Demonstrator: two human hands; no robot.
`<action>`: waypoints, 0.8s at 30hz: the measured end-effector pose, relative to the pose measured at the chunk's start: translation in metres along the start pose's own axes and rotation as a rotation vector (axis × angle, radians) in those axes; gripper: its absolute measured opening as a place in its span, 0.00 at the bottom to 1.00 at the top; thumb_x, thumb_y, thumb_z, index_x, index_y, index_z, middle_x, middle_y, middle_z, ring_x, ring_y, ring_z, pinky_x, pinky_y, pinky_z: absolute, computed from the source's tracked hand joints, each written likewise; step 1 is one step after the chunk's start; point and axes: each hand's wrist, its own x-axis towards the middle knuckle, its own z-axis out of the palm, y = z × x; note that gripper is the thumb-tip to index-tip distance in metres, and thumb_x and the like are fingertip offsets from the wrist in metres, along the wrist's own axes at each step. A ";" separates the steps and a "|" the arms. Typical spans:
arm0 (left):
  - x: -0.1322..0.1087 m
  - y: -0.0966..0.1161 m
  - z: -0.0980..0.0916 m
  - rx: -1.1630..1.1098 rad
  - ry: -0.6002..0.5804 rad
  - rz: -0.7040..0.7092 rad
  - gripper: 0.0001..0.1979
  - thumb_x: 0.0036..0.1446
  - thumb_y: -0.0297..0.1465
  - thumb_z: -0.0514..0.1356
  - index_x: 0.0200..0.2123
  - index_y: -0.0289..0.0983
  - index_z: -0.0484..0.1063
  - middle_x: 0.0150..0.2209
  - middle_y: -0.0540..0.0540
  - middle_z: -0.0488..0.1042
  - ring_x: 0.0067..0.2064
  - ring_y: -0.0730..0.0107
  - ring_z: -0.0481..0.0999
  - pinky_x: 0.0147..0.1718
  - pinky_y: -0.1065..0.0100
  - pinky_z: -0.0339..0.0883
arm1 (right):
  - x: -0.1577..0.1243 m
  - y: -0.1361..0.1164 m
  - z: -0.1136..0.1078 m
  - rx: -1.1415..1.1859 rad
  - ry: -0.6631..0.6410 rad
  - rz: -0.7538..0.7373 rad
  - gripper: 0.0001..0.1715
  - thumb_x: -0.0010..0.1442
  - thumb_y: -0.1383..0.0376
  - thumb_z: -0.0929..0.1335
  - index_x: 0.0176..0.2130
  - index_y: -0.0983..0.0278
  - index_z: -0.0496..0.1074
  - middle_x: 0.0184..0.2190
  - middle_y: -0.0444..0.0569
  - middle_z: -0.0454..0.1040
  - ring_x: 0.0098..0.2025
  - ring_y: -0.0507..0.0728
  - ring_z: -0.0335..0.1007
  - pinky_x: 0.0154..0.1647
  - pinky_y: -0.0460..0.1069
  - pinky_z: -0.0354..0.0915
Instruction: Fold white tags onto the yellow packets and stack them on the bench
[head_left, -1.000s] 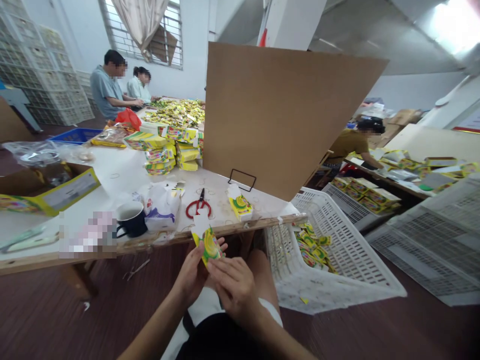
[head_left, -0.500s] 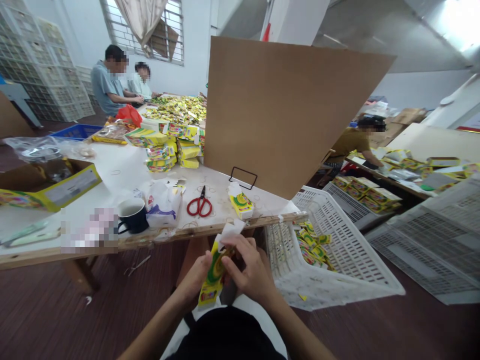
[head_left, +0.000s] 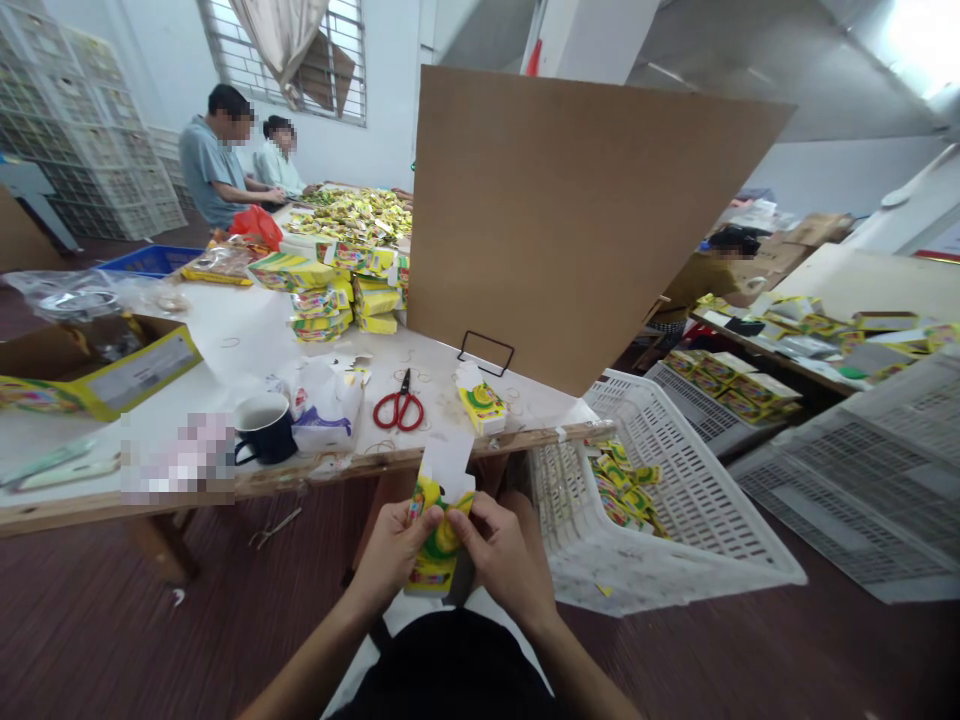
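Between my hands, over my lap, is a small yellow and green cardboard box [head_left: 435,560] with its white top flap raised. My left hand [head_left: 394,550] grips its left side, thumb on the front panel. On the opposite side my right hand [head_left: 499,550] pinches the box's upper right edge, its thumb also on the front. What lies inside the box is hidden. Just beyond, a similar small box [head_left: 484,405] with its flap up lies on the white table [head_left: 247,310]. Red-handled scissors [head_left: 400,405] rest to its left.
A dark mug [head_left: 266,430] and a white plastic bag [head_left: 326,405] stand near the table's front edge. A tall cardboard sheet [head_left: 570,220] rises behind. At right, a white crate [head_left: 690,500] holds yellow packets. Stacked boxes [head_left: 322,300] stand farther back; other people sit at tables.
The small box has turned to face me more squarely, its flap now upright. My right hand has shifted from over the box's top to its right edge; both thumbs press the front.
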 end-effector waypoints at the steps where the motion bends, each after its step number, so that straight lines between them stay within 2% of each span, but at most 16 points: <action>1: 0.001 -0.001 0.000 0.012 0.006 0.005 0.22 0.48 0.47 0.62 0.27 0.31 0.72 0.20 0.48 0.74 0.23 0.68 0.73 0.25 0.69 0.65 | -0.001 -0.002 0.000 -0.031 -0.002 0.032 0.09 0.60 0.62 0.65 0.30 0.62 0.73 0.29 0.47 0.72 0.34 0.56 0.67 0.37 0.49 0.65; 3: 0.001 -0.002 0.000 0.040 0.009 0.019 0.20 0.49 0.46 0.62 0.28 0.31 0.72 0.23 0.47 0.75 0.26 0.65 0.75 0.27 0.68 0.67 | -0.002 -0.003 0.001 -0.059 0.037 0.101 0.13 0.60 0.62 0.65 0.26 0.62 0.71 0.26 0.47 0.72 0.32 0.56 0.67 0.35 0.49 0.65; 5: 0.001 -0.001 0.000 0.076 0.023 0.053 0.18 0.49 0.42 0.64 0.36 0.33 0.71 0.29 0.46 0.77 0.32 0.63 0.76 0.31 0.67 0.69 | -0.001 0.002 0.002 0.030 0.060 0.140 0.08 0.59 0.61 0.66 0.31 0.63 0.71 0.29 0.48 0.73 0.33 0.57 0.69 0.35 0.49 0.66; 6: 0.000 0.001 -0.001 0.088 0.028 0.076 0.20 0.50 0.39 0.64 0.43 0.35 0.68 0.32 0.46 0.77 0.34 0.62 0.77 0.33 0.66 0.70 | -0.001 0.006 0.002 0.118 0.070 0.142 0.07 0.59 0.61 0.66 0.36 0.62 0.70 0.31 0.48 0.74 0.34 0.57 0.70 0.36 0.50 0.67; 8: -0.003 0.005 -0.002 0.087 0.008 0.120 0.29 0.52 0.35 0.63 0.55 0.40 0.55 0.37 0.46 0.76 0.38 0.61 0.78 0.36 0.64 0.70 | 0.000 0.016 0.001 0.313 0.102 0.112 0.17 0.58 0.62 0.66 0.48 0.61 0.64 0.37 0.49 0.74 0.38 0.57 0.72 0.38 0.51 0.69; 10: -0.007 0.011 -0.002 0.078 -0.069 0.148 0.34 0.55 0.33 0.61 0.60 0.43 0.45 0.41 0.44 0.75 0.42 0.60 0.77 0.40 0.61 0.70 | -0.001 0.024 -0.001 0.420 0.123 0.069 0.25 0.58 0.62 0.67 0.54 0.59 0.58 0.39 0.50 0.74 0.40 0.57 0.72 0.41 0.51 0.69; 11: -0.008 0.014 -0.002 0.077 -0.117 0.151 0.35 0.55 0.33 0.60 0.60 0.43 0.44 0.42 0.43 0.75 0.44 0.59 0.77 0.43 0.61 0.69 | -0.001 0.026 -0.003 0.430 0.112 0.055 0.26 0.58 0.62 0.66 0.54 0.59 0.57 0.40 0.50 0.74 0.41 0.57 0.72 0.42 0.52 0.69; 14: -0.012 0.021 -0.001 0.088 -0.212 0.126 0.34 0.55 0.32 0.61 0.60 0.42 0.46 0.44 0.40 0.74 0.47 0.58 0.75 0.45 0.61 0.67 | -0.002 0.028 -0.012 0.390 0.024 0.034 0.21 0.60 0.62 0.66 0.53 0.59 0.61 0.39 0.50 0.73 0.41 0.56 0.72 0.42 0.51 0.69; 19: -0.016 0.024 -0.003 0.062 -0.272 0.057 0.37 0.54 0.31 0.62 0.61 0.43 0.44 0.43 0.42 0.75 0.44 0.57 0.76 0.41 0.61 0.68 | -0.003 0.023 -0.025 0.301 -0.056 0.012 0.15 0.62 0.60 0.64 0.48 0.60 0.66 0.36 0.47 0.73 0.37 0.55 0.71 0.36 0.47 0.68; 24: -0.018 0.020 -0.004 0.024 -0.348 -0.012 0.33 0.50 0.32 0.65 0.56 0.42 0.53 0.37 0.45 0.76 0.40 0.59 0.76 0.37 0.64 0.68 | -0.007 0.023 -0.030 0.160 -0.097 0.009 0.14 0.63 0.58 0.62 0.36 0.63 0.71 0.27 0.45 0.70 0.28 0.52 0.65 0.27 0.45 0.62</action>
